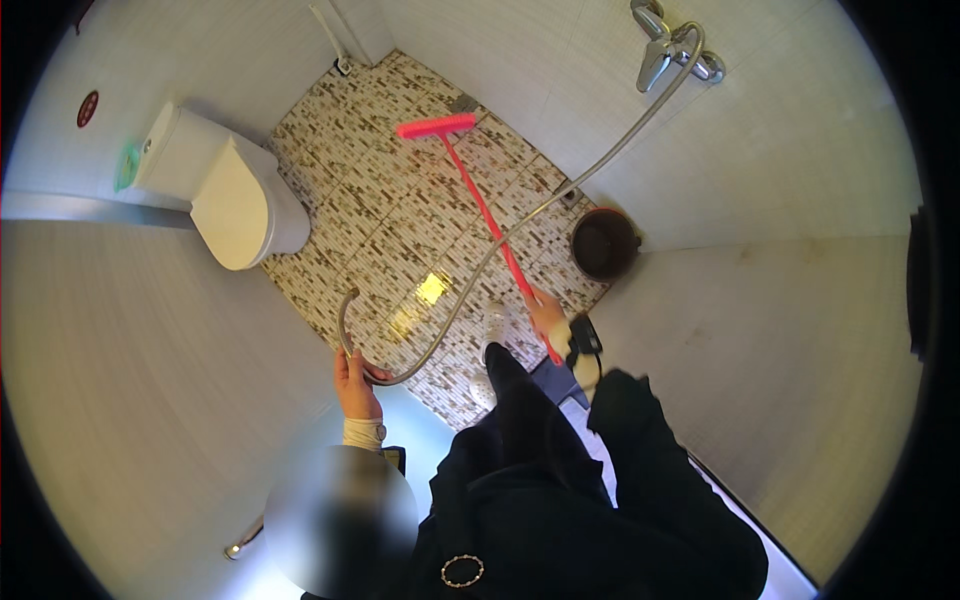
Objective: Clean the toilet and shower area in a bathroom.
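Observation:
My left hand (357,385) is closed around a metal shower hose (460,297) a short way from its free end, which curves up above my fingers. From there the hose sags, then runs up to a chrome mixer tap (658,55) on the far right wall. In my right hand (546,310) is the handle of a red long-handled floor brush (436,126). The brush's wide head rests on the tiled floor (350,225) near the far wall. Midway along, the hose passes over the brush handle. No water is visible at the hose end.
A white toilet (235,205) with its lid down stands on the left. A dark brown bucket (604,246) sits by the right wall, near a floor drain (568,193). Another drain (463,103) lies beside the brush head. My shoes (494,325) are on the tiles near the doorway.

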The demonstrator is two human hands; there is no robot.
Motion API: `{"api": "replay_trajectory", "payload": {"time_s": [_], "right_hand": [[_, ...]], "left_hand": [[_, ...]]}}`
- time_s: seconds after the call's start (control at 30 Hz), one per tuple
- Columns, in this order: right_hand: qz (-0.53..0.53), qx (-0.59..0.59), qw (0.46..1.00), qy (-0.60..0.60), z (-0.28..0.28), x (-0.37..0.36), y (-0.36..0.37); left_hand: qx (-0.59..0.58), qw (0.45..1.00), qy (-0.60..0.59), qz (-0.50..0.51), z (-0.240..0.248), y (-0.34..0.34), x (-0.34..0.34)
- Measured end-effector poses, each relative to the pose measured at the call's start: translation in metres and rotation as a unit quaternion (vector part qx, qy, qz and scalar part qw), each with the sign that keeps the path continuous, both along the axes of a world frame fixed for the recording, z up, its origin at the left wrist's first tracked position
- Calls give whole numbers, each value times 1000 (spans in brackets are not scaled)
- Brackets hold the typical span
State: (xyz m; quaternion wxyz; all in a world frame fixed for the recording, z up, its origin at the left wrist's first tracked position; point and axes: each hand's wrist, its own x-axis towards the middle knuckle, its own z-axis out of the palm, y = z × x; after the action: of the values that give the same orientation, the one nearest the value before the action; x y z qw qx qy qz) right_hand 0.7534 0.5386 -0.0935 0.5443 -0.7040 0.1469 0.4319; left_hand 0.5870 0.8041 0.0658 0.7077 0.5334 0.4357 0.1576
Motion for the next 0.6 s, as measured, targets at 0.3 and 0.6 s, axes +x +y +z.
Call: {"api": "replay_trajectory", "payload": {"time_s": [0.3, 0.6], "right_hand": [[-50, 87, 993, 59, -41, 173, 119], [-175, 97, 963, 179, -16, 91, 54]], "left_hand": [[59, 997, 51, -22, -6, 21, 79], [11, 997, 60, -41, -17, 27, 104]]}}
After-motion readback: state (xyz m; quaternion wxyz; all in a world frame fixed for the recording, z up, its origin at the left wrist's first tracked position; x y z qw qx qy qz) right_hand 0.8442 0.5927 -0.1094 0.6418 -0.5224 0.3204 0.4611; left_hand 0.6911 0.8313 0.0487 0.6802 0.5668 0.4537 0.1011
